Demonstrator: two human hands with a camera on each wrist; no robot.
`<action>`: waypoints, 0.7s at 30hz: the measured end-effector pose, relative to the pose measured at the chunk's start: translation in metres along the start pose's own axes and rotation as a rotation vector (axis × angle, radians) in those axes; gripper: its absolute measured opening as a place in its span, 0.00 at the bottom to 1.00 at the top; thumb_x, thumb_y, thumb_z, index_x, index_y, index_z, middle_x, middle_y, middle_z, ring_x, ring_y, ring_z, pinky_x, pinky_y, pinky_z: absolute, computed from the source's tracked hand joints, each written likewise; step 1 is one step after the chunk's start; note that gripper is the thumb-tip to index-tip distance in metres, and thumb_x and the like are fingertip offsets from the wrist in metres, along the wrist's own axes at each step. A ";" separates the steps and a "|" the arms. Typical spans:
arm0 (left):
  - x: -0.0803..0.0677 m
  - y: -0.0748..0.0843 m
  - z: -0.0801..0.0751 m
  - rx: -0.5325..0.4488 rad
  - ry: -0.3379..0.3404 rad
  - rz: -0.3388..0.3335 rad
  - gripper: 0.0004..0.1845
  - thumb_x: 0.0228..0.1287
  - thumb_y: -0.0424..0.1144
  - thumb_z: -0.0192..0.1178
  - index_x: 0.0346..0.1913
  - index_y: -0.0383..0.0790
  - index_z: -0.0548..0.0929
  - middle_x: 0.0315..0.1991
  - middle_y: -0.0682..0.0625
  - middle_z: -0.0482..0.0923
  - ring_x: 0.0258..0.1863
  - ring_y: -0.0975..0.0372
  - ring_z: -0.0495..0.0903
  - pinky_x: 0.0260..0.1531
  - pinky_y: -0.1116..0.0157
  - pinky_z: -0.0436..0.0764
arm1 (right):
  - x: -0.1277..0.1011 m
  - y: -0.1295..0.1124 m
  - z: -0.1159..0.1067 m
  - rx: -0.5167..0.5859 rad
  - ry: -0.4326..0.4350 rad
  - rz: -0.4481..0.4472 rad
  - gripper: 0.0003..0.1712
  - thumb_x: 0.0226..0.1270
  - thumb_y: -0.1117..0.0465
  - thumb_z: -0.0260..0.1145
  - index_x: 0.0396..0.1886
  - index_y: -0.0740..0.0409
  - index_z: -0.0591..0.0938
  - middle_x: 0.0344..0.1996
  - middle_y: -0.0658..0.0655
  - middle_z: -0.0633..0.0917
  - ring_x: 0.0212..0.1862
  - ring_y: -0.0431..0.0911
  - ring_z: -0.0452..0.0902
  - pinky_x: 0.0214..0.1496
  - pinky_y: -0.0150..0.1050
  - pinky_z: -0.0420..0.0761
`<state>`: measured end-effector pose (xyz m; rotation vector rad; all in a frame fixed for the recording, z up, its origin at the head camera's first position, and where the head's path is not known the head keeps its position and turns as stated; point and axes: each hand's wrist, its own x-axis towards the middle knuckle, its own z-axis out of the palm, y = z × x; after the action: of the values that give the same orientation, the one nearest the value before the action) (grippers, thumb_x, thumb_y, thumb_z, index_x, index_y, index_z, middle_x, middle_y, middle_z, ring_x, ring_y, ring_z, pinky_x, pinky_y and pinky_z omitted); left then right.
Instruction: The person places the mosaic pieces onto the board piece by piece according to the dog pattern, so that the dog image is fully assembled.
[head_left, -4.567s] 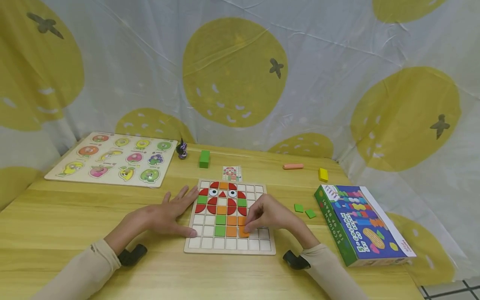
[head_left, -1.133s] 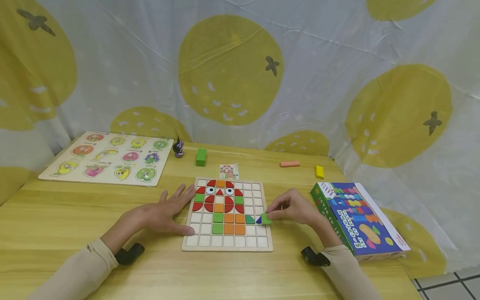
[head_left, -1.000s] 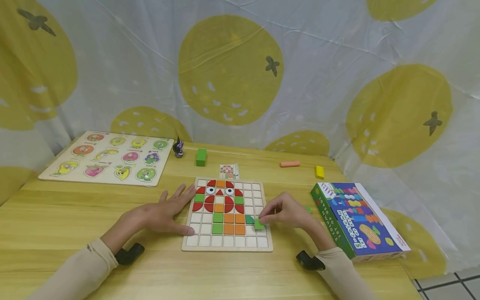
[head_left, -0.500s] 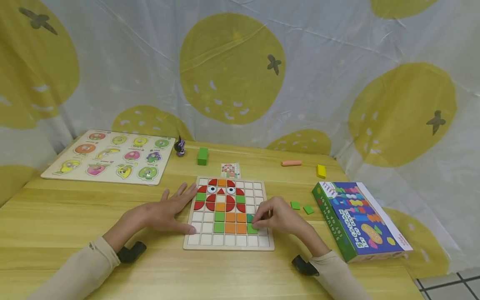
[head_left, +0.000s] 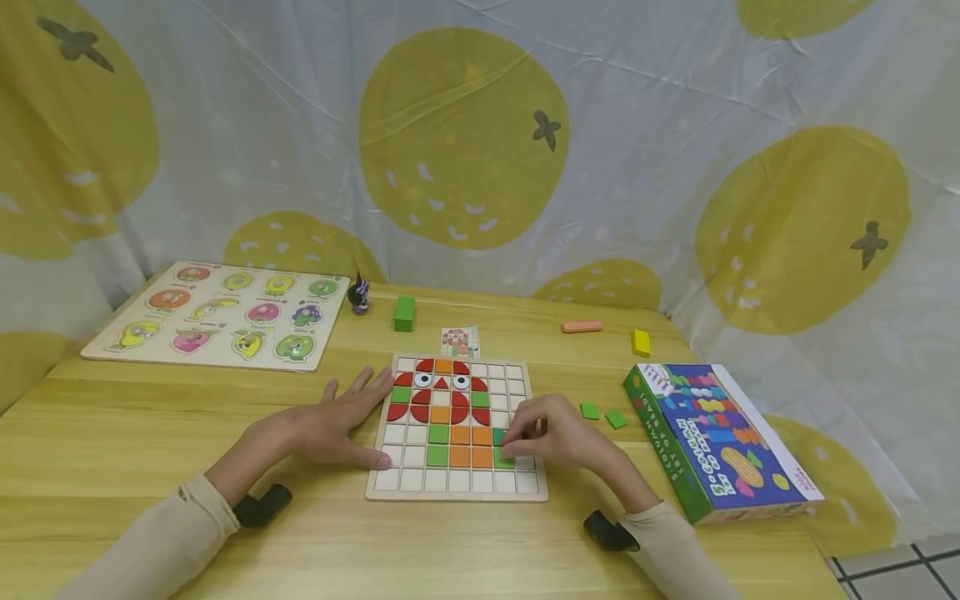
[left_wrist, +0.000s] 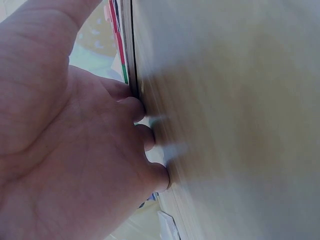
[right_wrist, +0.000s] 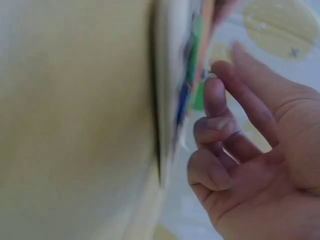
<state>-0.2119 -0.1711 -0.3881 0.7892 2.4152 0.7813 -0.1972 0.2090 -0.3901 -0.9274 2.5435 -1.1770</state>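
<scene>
Draped behind the wooden table point(head_left: 150, 467), a white cloth printed with large yellow fruits is closing off the room. Head view: the left hand point(head_left: 330, 421) is lying flat, fingers spread, against the left edge of the grid board point(head_left: 457, 487), steadying it. The right hand point(head_left: 551, 433) is pinching a green square tile point(head_left: 502, 457) and pressing it into a cell just right of the orange tiles; about a second ago this tile was hanging in the air off the board's right edge, so the picture is gaining one more piece, with many cells still bare. Two loose green tiles point(head_left: 602, 415) are waiting near the right hand, between the board and a colourful box point(head_left: 720, 442). A pattern card point(head_left: 459, 341), a green block point(head_left: 404, 313), and a fruit puzzle point(head_left: 217, 312) are lying farther back.

Left wrist view: the open hand's fingers point(left_wrist: 150, 137) are pressing on the tabletop beside the board's edge.

Right wrist view: blurred; the fingers point(right_wrist: 220, 125) are curling toward the board edge, the tile showing only as a green patch.
</scene>
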 end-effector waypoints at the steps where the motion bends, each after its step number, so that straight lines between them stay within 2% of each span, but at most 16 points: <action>1: 0.000 0.000 0.000 0.000 0.000 0.000 0.66 0.68 0.61 0.72 0.88 0.33 0.39 0.88 0.34 0.31 0.86 0.36 0.25 0.77 0.29 0.25 | -0.001 0.001 -0.004 -0.010 0.020 -0.008 0.03 0.67 0.65 0.80 0.34 0.53 0.95 0.30 0.45 0.89 0.29 0.37 0.74 0.31 0.30 0.74; 5: 0.000 -0.001 0.000 0.004 0.000 -0.002 0.66 0.68 0.62 0.72 0.88 0.34 0.39 0.88 0.35 0.30 0.86 0.37 0.25 0.77 0.29 0.24 | -0.009 0.012 -0.024 -0.069 0.141 0.024 0.03 0.72 0.63 0.76 0.37 0.54 0.95 0.29 0.45 0.89 0.28 0.39 0.74 0.29 0.33 0.74; 10: -0.001 0.000 0.000 -0.002 -0.003 0.001 0.66 0.68 0.62 0.72 0.88 0.34 0.39 0.88 0.34 0.30 0.86 0.36 0.25 0.77 0.29 0.24 | -0.024 0.033 -0.044 -0.129 0.258 0.140 0.04 0.71 0.64 0.77 0.42 0.58 0.94 0.33 0.50 0.90 0.30 0.41 0.75 0.31 0.33 0.75; 17: -0.001 0.000 0.000 -0.003 -0.002 -0.002 0.66 0.68 0.62 0.72 0.88 0.34 0.39 0.88 0.34 0.30 0.86 0.36 0.25 0.77 0.29 0.24 | -0.038 0.050 -0.058 -0.198 0.248 0.241 0.19 0.60 0.67 0.84 0.50 0.65 0.91 0.43 0.61 0.90 0.38 0.50 0.77 0.38 0.34 0.76; 21: -0.001 0.000 0.000 -0.006 -0.002 0.001 0.66 0.68 0.62 0.72 0.88 0.34 0.39 0.88 0.34 0.30 0.86 0.36 0.25 0.77 0.29 0.24 | -0.042 0.050 -0.063 -0.211 0.235 0.283 0.20 0.59 0.68 0.84 0.51 0.67 0.90 0.44 0.62 0.90 0.39 0.52 0.77 0.40 0.36 0.76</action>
<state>-0.2109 -0.1717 -0.3875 0.7890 2.4098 0.7876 -0.2131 0.2979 -0.3889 -0.4638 2.9088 -0.9997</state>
